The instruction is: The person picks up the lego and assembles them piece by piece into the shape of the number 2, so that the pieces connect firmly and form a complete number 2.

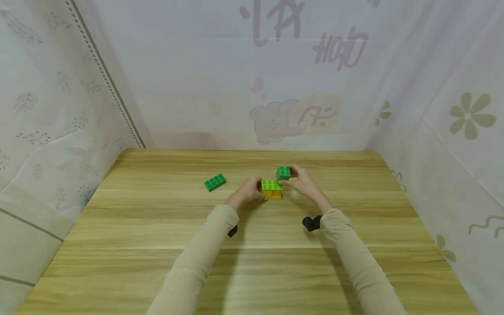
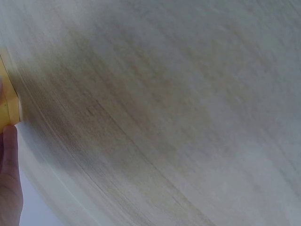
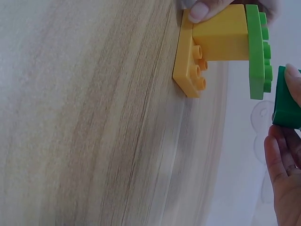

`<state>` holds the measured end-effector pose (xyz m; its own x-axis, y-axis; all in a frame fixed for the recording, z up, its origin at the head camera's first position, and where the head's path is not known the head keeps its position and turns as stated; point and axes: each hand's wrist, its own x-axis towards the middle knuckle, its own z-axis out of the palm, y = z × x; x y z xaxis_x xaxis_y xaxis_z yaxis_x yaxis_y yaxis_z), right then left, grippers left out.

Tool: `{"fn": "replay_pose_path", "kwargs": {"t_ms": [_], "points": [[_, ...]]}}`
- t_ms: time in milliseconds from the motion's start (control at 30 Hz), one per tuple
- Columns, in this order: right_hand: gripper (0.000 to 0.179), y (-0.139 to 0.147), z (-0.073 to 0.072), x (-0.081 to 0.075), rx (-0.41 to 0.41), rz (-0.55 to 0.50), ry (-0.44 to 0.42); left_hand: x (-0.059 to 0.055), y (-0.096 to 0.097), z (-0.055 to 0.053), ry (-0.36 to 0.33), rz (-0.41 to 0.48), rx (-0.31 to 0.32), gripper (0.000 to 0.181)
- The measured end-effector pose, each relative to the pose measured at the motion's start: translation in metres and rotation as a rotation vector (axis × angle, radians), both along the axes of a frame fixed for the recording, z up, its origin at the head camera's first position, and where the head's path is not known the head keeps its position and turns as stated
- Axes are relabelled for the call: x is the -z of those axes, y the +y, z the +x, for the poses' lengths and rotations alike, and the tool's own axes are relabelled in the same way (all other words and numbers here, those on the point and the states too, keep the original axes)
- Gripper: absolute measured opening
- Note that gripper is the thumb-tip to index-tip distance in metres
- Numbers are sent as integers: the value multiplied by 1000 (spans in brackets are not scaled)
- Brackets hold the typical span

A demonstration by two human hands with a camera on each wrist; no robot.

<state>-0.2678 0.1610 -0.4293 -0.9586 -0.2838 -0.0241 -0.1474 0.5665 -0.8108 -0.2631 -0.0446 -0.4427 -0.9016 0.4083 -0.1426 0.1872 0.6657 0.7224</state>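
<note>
The dark green block (image 1: 283,173) sits between the thumb and fingers of the right hand (image 1: 300,180), pinched by its sides with its studs uppermost. It is held just above the right end of the light green plate (image 1: 271,185), a small gap showing in the right wrist view. That plate tops a yellow block (image 3: 220,33), which stands on one end of a studded yellow base (image 3: 185,66). The left hand (image 1: 250,189) grips this stack at its left end, thumb in front where block and base meet. A green brick (image 1: 215,182) lies apart, farther left on the wooden table (image 1: 157,218).
</note>
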Motion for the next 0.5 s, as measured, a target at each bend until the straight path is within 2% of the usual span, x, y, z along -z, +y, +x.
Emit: {"fn": "replay_pose_path", "kwargs": {"t_ms": [300, 500], "points": [[52, -3, 5, 0, -38, -7, 24, 2, 0, -3, 7, -34, 5, 44], [53, -5, 7, 2, -53, 0, 20, 3, -1, -2, 7, -6, 7, 43]]}}
